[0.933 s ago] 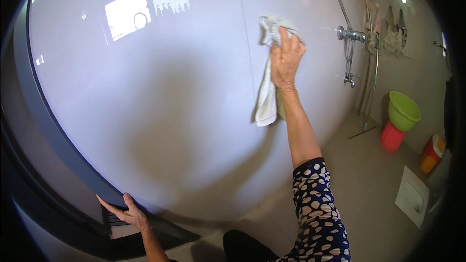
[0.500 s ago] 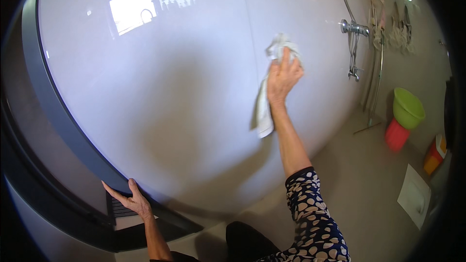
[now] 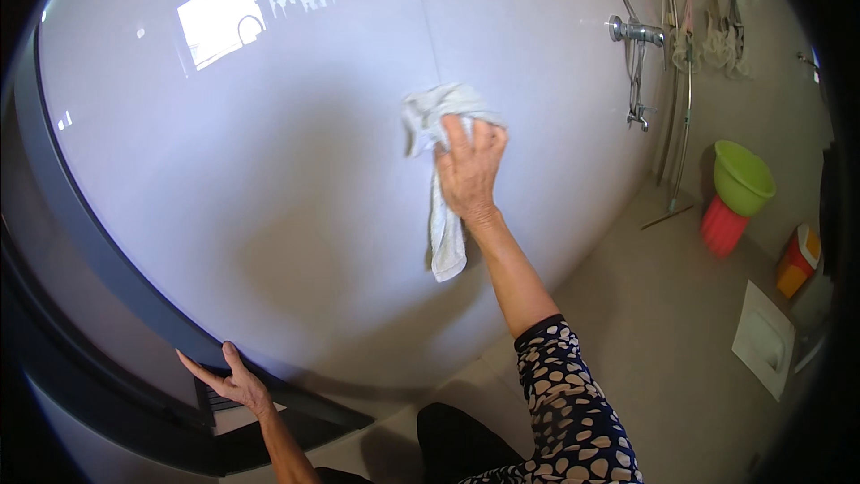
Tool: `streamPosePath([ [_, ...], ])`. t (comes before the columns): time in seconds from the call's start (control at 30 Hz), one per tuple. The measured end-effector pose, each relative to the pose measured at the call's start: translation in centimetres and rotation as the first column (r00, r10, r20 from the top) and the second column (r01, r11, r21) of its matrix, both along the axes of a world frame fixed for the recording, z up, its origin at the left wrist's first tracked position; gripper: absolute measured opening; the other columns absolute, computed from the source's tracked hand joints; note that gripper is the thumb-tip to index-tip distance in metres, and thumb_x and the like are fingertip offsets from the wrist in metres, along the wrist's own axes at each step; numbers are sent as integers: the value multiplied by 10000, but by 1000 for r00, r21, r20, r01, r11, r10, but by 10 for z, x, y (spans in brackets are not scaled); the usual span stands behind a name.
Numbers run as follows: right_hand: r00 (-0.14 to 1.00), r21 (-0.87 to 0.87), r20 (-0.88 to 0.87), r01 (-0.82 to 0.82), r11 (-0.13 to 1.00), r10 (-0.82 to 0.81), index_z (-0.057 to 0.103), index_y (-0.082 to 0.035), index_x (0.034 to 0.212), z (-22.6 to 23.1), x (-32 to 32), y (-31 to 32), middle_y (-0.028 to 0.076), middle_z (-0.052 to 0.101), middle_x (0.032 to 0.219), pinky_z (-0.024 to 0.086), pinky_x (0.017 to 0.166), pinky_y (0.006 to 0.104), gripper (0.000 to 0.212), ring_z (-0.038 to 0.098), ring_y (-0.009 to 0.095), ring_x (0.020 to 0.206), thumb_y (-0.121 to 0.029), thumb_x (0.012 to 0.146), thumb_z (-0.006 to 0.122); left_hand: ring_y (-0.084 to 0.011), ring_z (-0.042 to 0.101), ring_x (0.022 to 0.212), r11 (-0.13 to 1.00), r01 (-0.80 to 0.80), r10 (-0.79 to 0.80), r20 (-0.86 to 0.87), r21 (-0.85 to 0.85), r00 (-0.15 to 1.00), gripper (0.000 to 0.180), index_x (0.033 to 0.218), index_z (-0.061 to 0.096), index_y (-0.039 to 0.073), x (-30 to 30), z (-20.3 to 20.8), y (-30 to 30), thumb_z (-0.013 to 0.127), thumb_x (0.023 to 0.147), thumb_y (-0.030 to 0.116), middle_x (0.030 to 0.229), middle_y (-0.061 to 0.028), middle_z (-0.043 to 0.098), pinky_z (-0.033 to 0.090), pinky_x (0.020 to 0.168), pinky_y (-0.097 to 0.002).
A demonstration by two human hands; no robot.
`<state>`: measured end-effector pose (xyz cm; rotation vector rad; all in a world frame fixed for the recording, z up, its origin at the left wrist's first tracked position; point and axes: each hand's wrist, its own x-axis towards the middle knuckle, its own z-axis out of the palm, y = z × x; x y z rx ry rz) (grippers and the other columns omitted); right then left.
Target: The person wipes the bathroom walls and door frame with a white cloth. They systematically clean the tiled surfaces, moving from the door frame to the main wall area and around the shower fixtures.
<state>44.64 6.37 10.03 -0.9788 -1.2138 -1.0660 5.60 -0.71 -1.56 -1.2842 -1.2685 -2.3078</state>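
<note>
My right hand (image 3: 472, 166) presses a pale cloth (image 3: 448, 108) against the glossy white wall (image 3: 296, 170). Part of the cloth bunches above my fingers, while a long end hangs down beside my wrist. Lower left, my left hand (image 3: 235, 385) rests on the dark door frame (image 3: 179, 327) with thumb and fingers spread apart. Some of its fingertips lie against the edge of the frame. A patterned dark sleeve covers my right upper arm.
A chrome shower mixer (image 3: 638, 31) juts from the wall at right, with a small tap (image 3: 638, 118) below. Farther right are a long-handled squeegee (image 3: 685, 139), a green basin (image 3: 743, 179) on a red stool (image 3: 722, 229), an orange bin (image 3: 797, 264) and a squat toilet (image 3: 764, 341).
My right hand has moved left and slightly down across the wall with the cloth, which is spread wider above the fingers. The view has shifted a little; my left hand stays on the frame.
</note>
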Motion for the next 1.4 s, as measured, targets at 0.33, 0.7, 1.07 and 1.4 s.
streamPosePath([
  [0.33, 786, 37, -614, 110, 993, -64, 447, -56, 1304, -65, 106, 39, 214, 439, 1224, 288, 970, 508, 493, 384, 404, 1109, -201, 841, 537, -287, 363, 1249, 999, 10, -10, 1, 38, 1000, 636, 1441, 243, 53, -17, -13, 8, 577, 907, 143, 1447, -171, 280, 298, 1056, -385],
  [0.7, 860, 9, -499, 126, 992, -105, 439, -50, 1309, -70, -37, 16, 246, 393, 1173, 293, 912, 544, 557, 351, 414, 1047, -279, 819, 575, -313, 342, 1275, 997, 71, -71, 24, 5, 997, 693, 1445, 238, 75, 9, 6, -6, 621, 889, 236, 1452, -186, 275, 256, 1080, -422],
  [1.07, 998, -99, 56, 10, 995, -5, 592, -160, 1097, -99, -27, 2, 104, 383, 1132, 302, 838, 450, 399, 334, 308, 1021, -175, 700, 630, -302, 336, 1288, 1000, 23, -23, 9, -2, 1000, 671, 1438, 264, 70, 5, 5, -3, 620, 880, 180, 1457, -175, 284, 255, 1085, -400],
  [1.4, 813, -77, -576, 55, 996, -89, 406, -68, 1318, -156, 65, 31, 240, 386, 1242, 256, 971, 535, 525, 333, 404, 1139, -194, 825, 536, -306, 379, 1247, 999, 49, -50, 53, 23, 997, 650, 1443, 254, 74, -15, -8, 4, 590, 905, 215, 1443, -187, 301, 310, 1056, -408],
])
